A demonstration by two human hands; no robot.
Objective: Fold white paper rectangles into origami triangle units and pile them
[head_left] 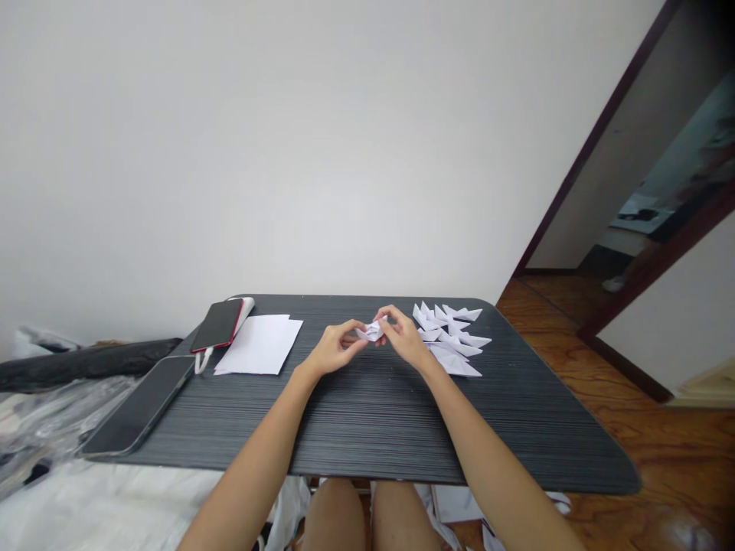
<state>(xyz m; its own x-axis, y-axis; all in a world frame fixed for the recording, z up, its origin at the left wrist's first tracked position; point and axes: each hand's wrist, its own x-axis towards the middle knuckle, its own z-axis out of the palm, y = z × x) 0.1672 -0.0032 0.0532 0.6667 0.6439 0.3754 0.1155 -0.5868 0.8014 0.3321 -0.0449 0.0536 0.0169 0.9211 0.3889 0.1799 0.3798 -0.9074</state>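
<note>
Forearms (pixel 258 444) converging on a small folded paper (pixel 373 331)

Both forearms are reaching over the near edge of the dark tabletop (pixel 373 436). Fingers of the left hand (pixel 334 348) are pinching the paper's left end, nearly closed around it; those of the right hand (pixel 405 337) are gripping its right end just as snugly. The piece is sitting midway between the side edges, nearer the far edge; whether it is touching the surface, I cannot tell. Pointed paper pieces (pixel 456 343) are clustering toward the far right corner. Flat white sheets (pixel 261 346) are lying toward the far left corner, beside a red-edged device (pixel 217 326) with a white cable (pixel 200 360). A dark phone (pixel 141 405) is resting along the left edge.
</note>
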